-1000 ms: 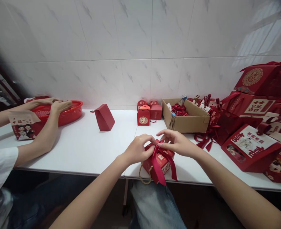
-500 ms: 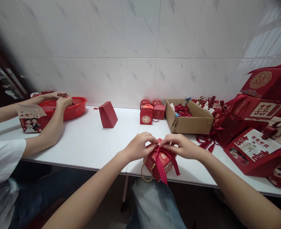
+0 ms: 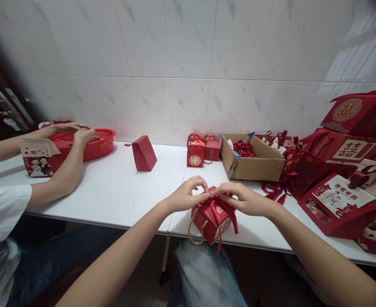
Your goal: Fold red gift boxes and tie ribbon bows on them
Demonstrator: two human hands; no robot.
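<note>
At the table's front edge sits a small red gift box (image 3: pixel 203 217) with gold lettering and a twisted gold cord handle (image 3: pixel 195 239) on its left side. A dark red ribbon (image 3: pixel 218 215) lies over its top, tails hanging down the front. My left hand (image 3: pixel 190 195) is at the top left of the box, thumb and index finger closed at the ribbon. Across the top right of the box, my right hand (image 3: pixel 239 197) has its fingers closed on the ribbon, meeting the left fingertips. The exact spot of the pinch is partly hidden by my fingers.
Behind are small red boxes (image 3: pixel 195 154) and a cardboard box (image 3: pixel 255 167) holding red ribbons. Large red gift boxes (image 3: pixel 341 204) pile up at right. A plain red box (image 3: pixel 143 154) stands left of centre. Farther left, a co-worker's hands (image 3: pixel 85 134) work over a red basket (image 3: pixel 106 148).
My left fingers have shifted slightly and arch more above the box. My right hand reaches a little further left over the knot area. The front ribbon tail now hangs narrower, turned edge-on.
</note>
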